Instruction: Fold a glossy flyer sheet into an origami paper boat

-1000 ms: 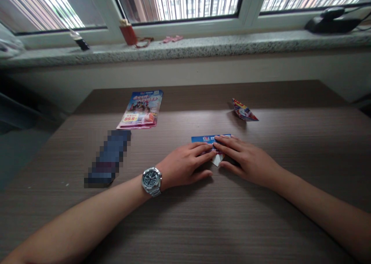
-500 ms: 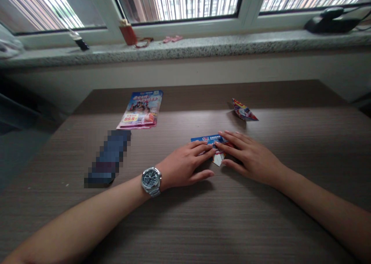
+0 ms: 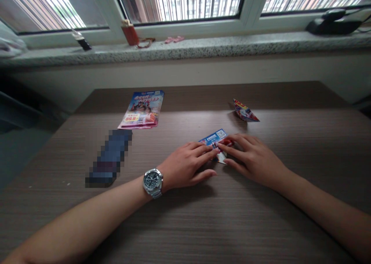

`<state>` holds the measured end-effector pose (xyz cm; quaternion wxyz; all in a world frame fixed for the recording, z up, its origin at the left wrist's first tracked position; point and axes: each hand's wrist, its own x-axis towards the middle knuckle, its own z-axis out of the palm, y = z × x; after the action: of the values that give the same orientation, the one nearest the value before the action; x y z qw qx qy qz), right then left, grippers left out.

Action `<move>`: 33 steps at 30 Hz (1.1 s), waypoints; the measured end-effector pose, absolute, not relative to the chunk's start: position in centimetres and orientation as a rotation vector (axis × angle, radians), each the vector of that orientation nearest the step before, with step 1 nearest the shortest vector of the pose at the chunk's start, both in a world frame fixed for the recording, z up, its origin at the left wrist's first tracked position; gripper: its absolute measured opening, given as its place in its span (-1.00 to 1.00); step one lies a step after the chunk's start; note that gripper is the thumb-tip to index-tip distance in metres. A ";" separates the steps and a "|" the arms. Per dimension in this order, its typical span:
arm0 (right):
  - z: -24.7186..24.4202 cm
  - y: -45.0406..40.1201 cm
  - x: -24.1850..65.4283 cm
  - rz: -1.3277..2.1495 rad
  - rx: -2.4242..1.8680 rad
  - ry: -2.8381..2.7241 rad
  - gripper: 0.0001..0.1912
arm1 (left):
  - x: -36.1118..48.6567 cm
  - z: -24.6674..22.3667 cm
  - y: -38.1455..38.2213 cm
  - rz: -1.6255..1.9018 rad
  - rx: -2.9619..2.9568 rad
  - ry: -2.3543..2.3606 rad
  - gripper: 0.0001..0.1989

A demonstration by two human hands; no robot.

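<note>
A small folded paper (image 3: 211, 139), blue along its top with a QR code at the upper right, lies at the middle of the table. My left hand (image 3: 189, 165), with a silver watch at the wrist, rests with spread fingers on its left part. From the right, my right hand (image 3: 251, 157) lays its outstretched fingertips on the paper's right part. Both hands are open, and their fingers hide much of the sheet. A pointed white corner shows between them.
A folded paper shape (image 3: 245, 111) stands behind my right hand. At the back left lies a flyer stack (image 3: 143, 109), with a pixelated dark object (image 3: 111, 157) nearer. Small items line the stone windowsill (image 3: 217, 47) behind the table (image 3: 185, 225).
The folded paper has turned counterclockwise, its right end now pointing farther back, and its QR code has come into view. Both hands have shifted slightly right.
</note>
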<state>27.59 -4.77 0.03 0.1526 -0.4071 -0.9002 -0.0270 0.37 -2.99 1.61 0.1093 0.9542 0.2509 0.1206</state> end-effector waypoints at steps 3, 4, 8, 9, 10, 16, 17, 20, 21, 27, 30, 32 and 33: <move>0.0 -4.7 27.6 -0.056 -1.214 -2.554 -0.54 | 0.2 1.6 -2.6 0.404 2.795 0.643 -0.46; 0.0 -4.7 27.6 -0.042 -1.215 -2.546 -0.55 | 0.2 1.6 -2.5 0.417 2.793 0.612 -0.46; -0.1 -4.6 27.6 0.030 -1.193 -2.508 -0.57 | 0.2 1.5 -2.4 0.411 2.774 0.516 -0.48; -0.2 -4.6 27.7 0.048 -1.192 -2.495 -0.57 | 0.2 1.5 -2.4 0.400 2.767 0.509 -0.48; -0.2 -4.6 27.7 0.063 -1.194 -2.481 -0.57 | 0.2 1.5 -2.4 0.389 2.762 0.507 -0.48; -0.6 -4.5 28.0 0.140 -1.177 -2.451 -0.59 | 0.1 1.7 -2.3 0.339 2.758 0.521 -0.48; -0.6 -4.5 28.0 0.153 -1.172 -2.446 -0.59 | 0.1 1.7 -2.3 0.342 2.761 0.521 -0.49; -0.7 -4.4 28.1 0.200 -1.140 -2.443 -0.58 | 0.0 1.6 -2.2 0.359 2.773 0.524 -0.53; -0.7 -4.4 28.1 0.215 -1.131 -2.447 -0.58 | 0.0 1.6 -2.2 0.361 2.775 0.520 -0.54; -0.6 -4.4 28.2 0.228 -1.134 -2.453 -0.60 | -0.1 1.4 -2.1 0.333 2.751 0.507 -0.48; -0.5 -4.4 28.2 0.218 -1.135 -2.452 -0.60 | 0.0 1.4 -2.2 0.340 2.744 0.533 -0.43; -0.5 -4.4 28.2 0.211 -1.140 -2.465 -0.59 | 0.2 1.4 -2.4 0.317 2.760 0.568 -0.42; -0.5 -4.3 28.3 0.209 -1.144 -2.474 -0.59 | 0.2 1.5 -2.5 0.299 2.773 0.590 -0.43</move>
<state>28.27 -4.33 -0.53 0.2026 -0.4096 -0.8863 0.0750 0.21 -2.47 1.46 0.1450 0.9624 0.2047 0.1038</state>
